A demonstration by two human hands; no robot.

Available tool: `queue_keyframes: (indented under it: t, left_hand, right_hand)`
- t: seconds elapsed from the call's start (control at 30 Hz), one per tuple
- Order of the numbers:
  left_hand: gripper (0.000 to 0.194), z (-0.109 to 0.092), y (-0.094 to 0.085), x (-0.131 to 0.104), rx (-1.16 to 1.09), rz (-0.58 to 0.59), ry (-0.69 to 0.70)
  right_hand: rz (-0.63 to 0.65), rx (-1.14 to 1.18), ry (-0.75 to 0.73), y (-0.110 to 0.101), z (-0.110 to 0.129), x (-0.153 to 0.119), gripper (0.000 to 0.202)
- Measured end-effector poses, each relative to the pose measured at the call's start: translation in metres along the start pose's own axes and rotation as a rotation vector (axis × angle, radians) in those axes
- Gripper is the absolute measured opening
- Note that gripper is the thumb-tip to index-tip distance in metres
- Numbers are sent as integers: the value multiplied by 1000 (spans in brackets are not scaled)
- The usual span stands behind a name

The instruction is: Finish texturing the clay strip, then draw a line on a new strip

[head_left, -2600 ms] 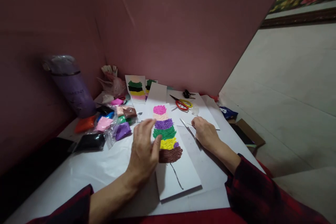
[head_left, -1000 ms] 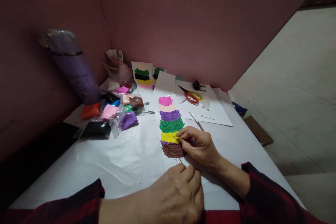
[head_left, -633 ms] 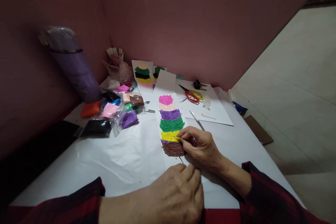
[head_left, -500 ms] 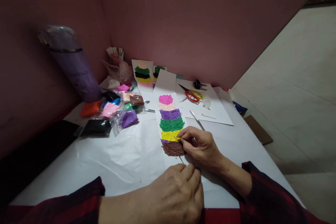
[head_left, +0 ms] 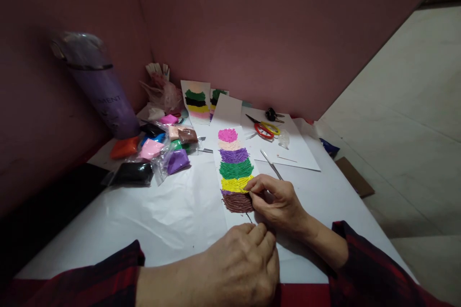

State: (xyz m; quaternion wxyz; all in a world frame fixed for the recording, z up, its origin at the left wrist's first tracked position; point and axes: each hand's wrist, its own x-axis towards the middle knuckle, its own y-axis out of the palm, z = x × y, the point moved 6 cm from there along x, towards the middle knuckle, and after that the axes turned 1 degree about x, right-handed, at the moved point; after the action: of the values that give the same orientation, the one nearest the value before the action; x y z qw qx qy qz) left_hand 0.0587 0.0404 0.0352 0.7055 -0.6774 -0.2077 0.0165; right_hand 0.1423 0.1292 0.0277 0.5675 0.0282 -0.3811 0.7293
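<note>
A white paper strip [head_left: 234, 223] lies in front of me with bands of textured clay: pink, peach, purple, green, yellow and brown. My right hand [head_left: 275, 201] is closed in a pinch at the right edge of the yellow clay band [head_left: 236, 184]. Whatever sits in that pinch is too small to name. Below the brown clay band [head_left: 237, 203], my left hand [head_left: 248, 259] rests closed by the strip's near end, its fingertips mostly hidden. A thin dark line [head_left: 249, 218] shows just beyond its fingers; I cannot tell if they hold it.
Bagged clay packets, including a black one [head_left: 132, 174], lie to the left beside a purple bottle [head_left: 104, 91]. Scissors [head_left: 264, 129], a silver pen-like tool [head_left: 272, 165] and a thin needle-like stick [head_left: 287, 159] lie right of the strip. Striped cards [head_left: 196, 103] lean at the back.
My right fingertips have shifted very slightly right along the yellow band. My left hand stays in place, still closed.
</note>
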Motion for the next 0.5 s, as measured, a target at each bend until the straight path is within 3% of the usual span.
queue_keyframes:
  t: [0.17, 0.5]
  left_hand:
    - [11, 1, -7, 1, -25, 55, -5]
    - [14, 2, -5, 0, -5, 45, -5]
  right_hand:
    - [12, 11, 16, 1, -1, -3, 18]
    - [33, 38, 6, 0, 3, -3, 19]
